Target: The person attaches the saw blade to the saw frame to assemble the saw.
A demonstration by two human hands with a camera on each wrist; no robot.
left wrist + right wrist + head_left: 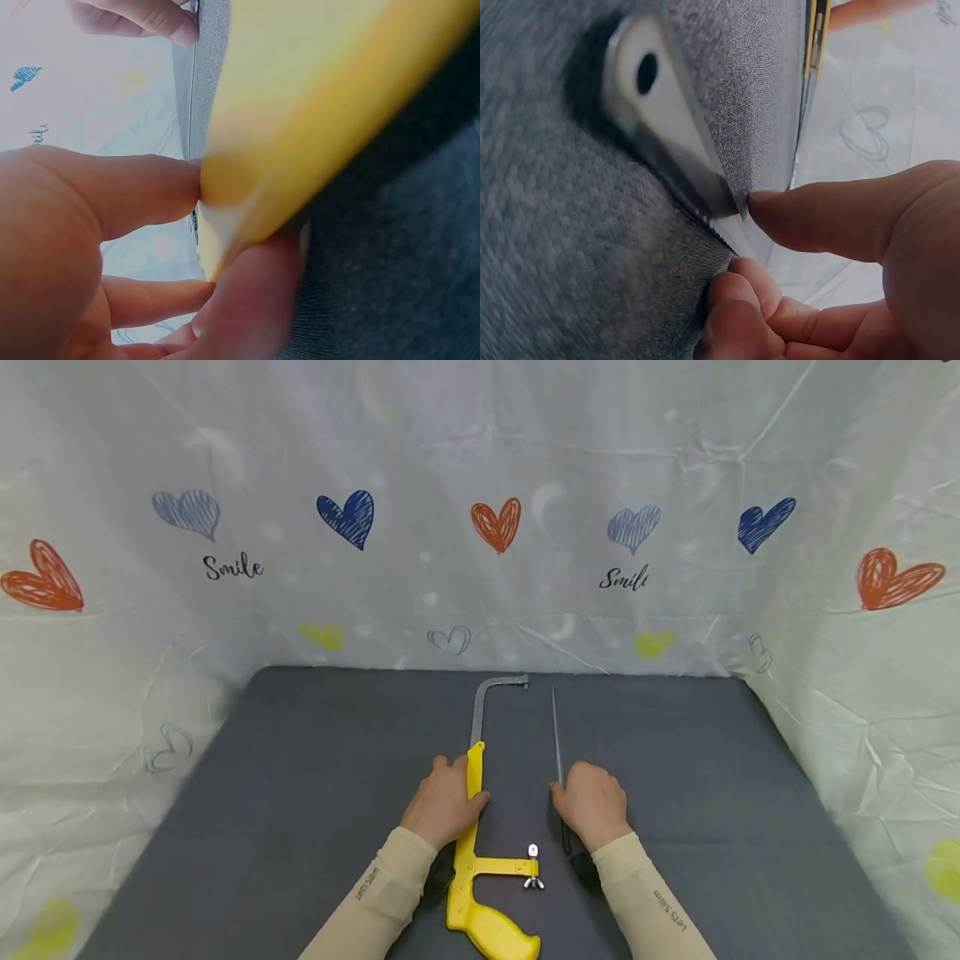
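A yellow hacksaw frame (463, 853) with a grey metal front bow (477, 714) lies lengthwise on the dark cloth, its handle (501, 933) towards me. My left hand (444, 803) grips the frame's long bar, thumb on one side and fingers on the other. To the right, my right hand (592, 804) pinches a thin hacksaw blade (557, 727) between thumb and fingers. The right wrist view shows the blade's near end (667, 120) with a round hole and a fine toothed edge. A wing nut (533, 883) sits on the frame's short arm, apart from the blade.
Dark grey cloth (697, 760) covers the table. Behind it and on both sides hangs a pale sheet (420, 585) printed with hearts and the word Smile. The bow's far end comes close to the table's back edge.
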